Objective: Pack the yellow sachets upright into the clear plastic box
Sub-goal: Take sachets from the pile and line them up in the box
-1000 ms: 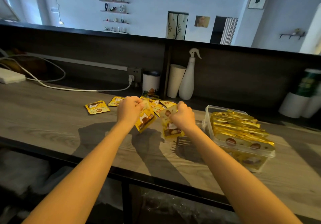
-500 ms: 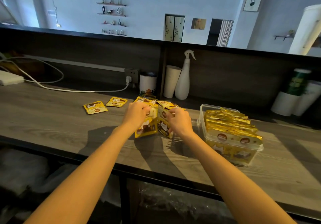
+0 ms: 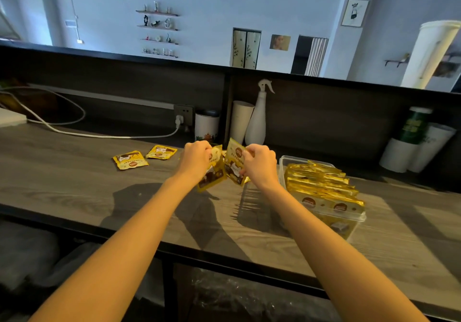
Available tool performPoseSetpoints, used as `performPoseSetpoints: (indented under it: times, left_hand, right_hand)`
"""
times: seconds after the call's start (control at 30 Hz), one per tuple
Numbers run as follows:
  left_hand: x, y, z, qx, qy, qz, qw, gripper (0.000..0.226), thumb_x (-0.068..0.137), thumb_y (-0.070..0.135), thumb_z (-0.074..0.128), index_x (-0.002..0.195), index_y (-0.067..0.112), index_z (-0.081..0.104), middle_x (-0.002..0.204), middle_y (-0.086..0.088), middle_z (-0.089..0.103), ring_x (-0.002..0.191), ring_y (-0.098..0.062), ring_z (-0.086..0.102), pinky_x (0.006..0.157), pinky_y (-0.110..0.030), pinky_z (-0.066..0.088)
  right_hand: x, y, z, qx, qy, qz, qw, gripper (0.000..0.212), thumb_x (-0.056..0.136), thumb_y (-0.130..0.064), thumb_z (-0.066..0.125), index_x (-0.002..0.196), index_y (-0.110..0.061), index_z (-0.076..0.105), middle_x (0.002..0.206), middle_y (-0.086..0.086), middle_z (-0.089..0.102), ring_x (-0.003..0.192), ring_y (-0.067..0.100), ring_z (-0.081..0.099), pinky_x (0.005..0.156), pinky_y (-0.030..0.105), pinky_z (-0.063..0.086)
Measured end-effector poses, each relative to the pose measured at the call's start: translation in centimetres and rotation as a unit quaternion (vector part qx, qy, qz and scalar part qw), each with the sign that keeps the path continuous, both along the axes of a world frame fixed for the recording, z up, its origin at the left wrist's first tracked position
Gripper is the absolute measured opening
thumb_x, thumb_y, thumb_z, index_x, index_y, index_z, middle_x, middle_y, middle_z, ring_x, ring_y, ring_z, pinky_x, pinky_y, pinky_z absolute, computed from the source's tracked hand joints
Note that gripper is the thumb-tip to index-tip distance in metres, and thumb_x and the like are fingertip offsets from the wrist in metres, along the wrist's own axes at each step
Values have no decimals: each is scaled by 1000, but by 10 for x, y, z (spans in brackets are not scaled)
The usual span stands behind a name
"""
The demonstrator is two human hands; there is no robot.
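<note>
My left hand (image 3: pixel 195 160) grips the top of a yellow sachet (image 3: pixel 214 174) that hangs upright above the counter. Beside it my right hand (image 3: pixel 259 164) pinches another yellow sachet (image 3: pixel 234 163), also upright and held off the wood. The two sachets almost touch. To the right stands the clear plastic box (image 3: pixel 355 223), packed with several yellow sachets (image 3: pixel 321 187) standing on edge. Two loose sachets lie flat on the counter to the left, one (image 3: pixel 130 160) nearer me and one (image 3: pixel 161 152) further back.
On the wooden counter (image 3: pixel 74 184), a white cable (image 3: pixel 99 135) runs to a wall socket. A tin (image 3: pixel 207 125), a paper cup (image 3: pixel 240 119) and a white spray bottle (image 3: pixel 258 119) stand at the back. Stacked cups (image 3: pixel 414 147) stand at the far right.
Both hands have risen from the pile with their sachets, which were low against the counter half a second ago. The sachets now hang upright and close together.
</note>
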State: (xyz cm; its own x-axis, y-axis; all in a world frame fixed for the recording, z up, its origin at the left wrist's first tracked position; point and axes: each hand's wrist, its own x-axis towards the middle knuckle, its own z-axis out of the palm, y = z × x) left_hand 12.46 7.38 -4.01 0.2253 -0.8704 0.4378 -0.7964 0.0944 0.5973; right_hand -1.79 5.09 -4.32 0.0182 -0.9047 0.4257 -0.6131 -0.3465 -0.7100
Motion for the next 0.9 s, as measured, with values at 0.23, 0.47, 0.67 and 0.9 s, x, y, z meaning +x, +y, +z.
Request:
performPoseSetpoints:
  times: [0.23,0.47,0.67,0.9]
  left_hand:
    - [-35,-14,32,-84,20,-47,995,26,92,4,48,110,6,66,109,-14,67,102,-25,60,76,-26,43]
    - [-93,-37,54,-142,37,-111,983,28,92,1,47,110,8,67,112,-11,67,107,-22,59,80,-19,41]
    - [-144,-60,55,-133,41,-171,975,29,91,-1,47,109,7,68,111,-10,68,108,-22,60,81,-18,42]
    - [-174,-84,32,-79,28,-223,971,28,93,1,48,111,9,67,114,-9,67,110,-21,59,86,-19,41]
  right_hand:
    - [-42,-10,45,-85,-24,-45,995,25,96,-22,48,96,-7,69,96,10,70,87,24,69,76,43,58]
    - [-119,-28,63,-102,-30,-104,989,23,97,-21,48,105,-10,66,108,8,67,102,19,64,82,35,57]
    - [-176,-42,51,-86,-36,-148,985,24,97,-21,46,107,-8,64,109,7,65,102,17,61,69,18,48]
    - [-208,-60,29,-26,-64,-134,989,19,97,-17,46,103,-11,63,100,1,61,93,13,57,85,35,55]
